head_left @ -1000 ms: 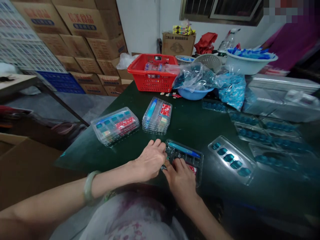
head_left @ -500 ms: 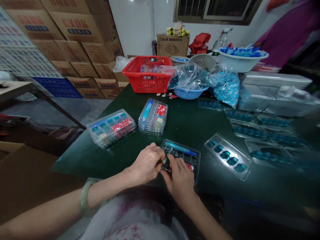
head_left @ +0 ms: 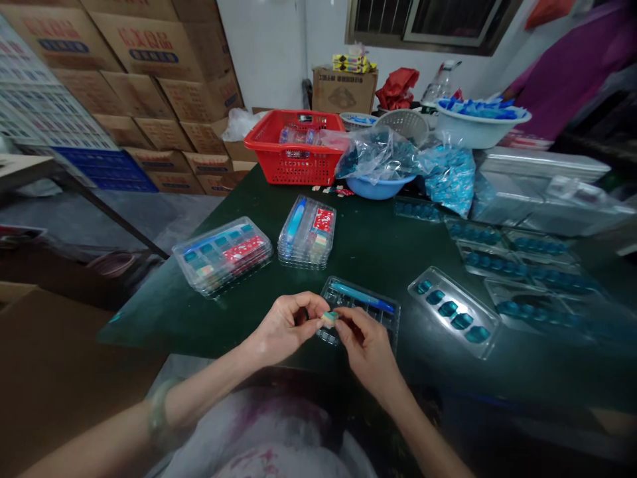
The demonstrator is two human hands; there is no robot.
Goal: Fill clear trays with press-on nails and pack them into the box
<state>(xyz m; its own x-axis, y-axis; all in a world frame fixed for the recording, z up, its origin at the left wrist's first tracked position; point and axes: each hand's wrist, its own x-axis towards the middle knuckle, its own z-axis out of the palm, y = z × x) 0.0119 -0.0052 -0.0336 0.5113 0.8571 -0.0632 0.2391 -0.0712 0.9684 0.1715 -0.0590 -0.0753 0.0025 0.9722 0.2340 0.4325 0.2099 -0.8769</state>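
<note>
Just above the edge of a clear plastic tray (head_left: 385, 317) on the green counter (head_left: 378, 232), the left hand (head_left: 283, 328) and right hand (head_left: 368, 345) share a narrow pinch on a tiny teal-and-cream block (head_left: 328, 318). Its long side seems to run left to right, about equally near both hands.

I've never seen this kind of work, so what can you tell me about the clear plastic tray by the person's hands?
This clear plastic blister tray lies flat on the dark green table top, just beyond the left hand and right hand. Thin and moulded, it has small square pockets and a long slot along its far side holding a slim blue item. The hands hide part of its near side, so any contact cannot be told.
</note>
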